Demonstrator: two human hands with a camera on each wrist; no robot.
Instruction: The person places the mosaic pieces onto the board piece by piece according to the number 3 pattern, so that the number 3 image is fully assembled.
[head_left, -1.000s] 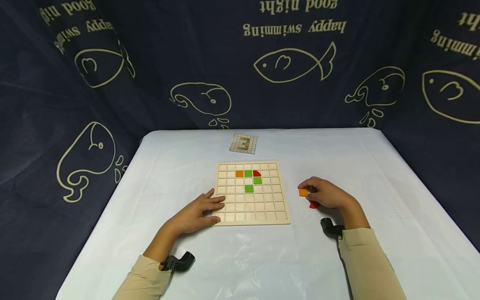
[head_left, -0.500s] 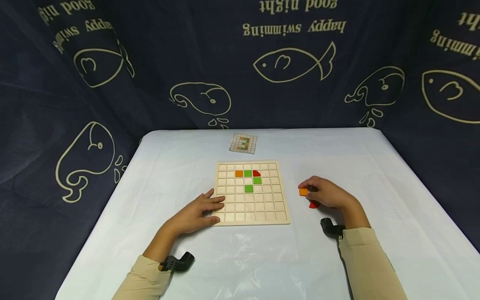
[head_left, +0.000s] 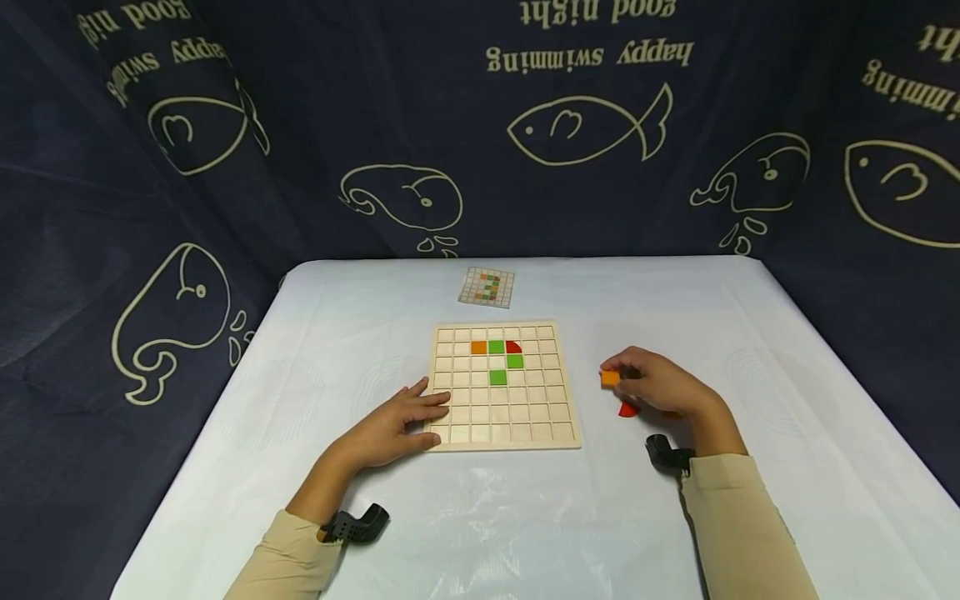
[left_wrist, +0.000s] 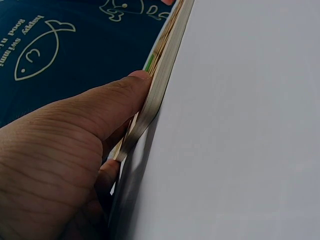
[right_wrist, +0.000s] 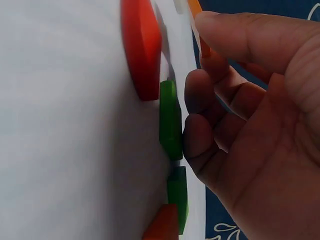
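My left hand [head_left: 393, 425] rests on the left edge of a wooden grid board [head_left: 517, 412], fingers spread. In the left wrist view the thumb lies on the board's edge [left_wrist: 162, 80]. To the right of the board, my right hand [head_left: 660, 385] pinches an orange square tile [head_left: 610, 379] between thumb and fingers. A red quarter-round tile [head_left: 627, 409] lies on the table just below that hand. The board bears an orange tile [head_left: 478, 347], a red quarter-round tile [head_left: 513, 347] and several green tiles [head_left: 498, 377].
A small pattern card [head_left: 487, 287] lies behind the board on the white-covered table [head_left: 480, 517]. Beside the right hand, the right wrist view shows loose green tiles [right_wrist: 171, 120] and an orange piece [right_wrist: 165, 225]. A dark fish-print curtain [head_left: 480, 200] hangs at the back.
My right hand has shifted slightly back and to the right with the orange tile, showing more of the red tile below. The left hand and board stay put.
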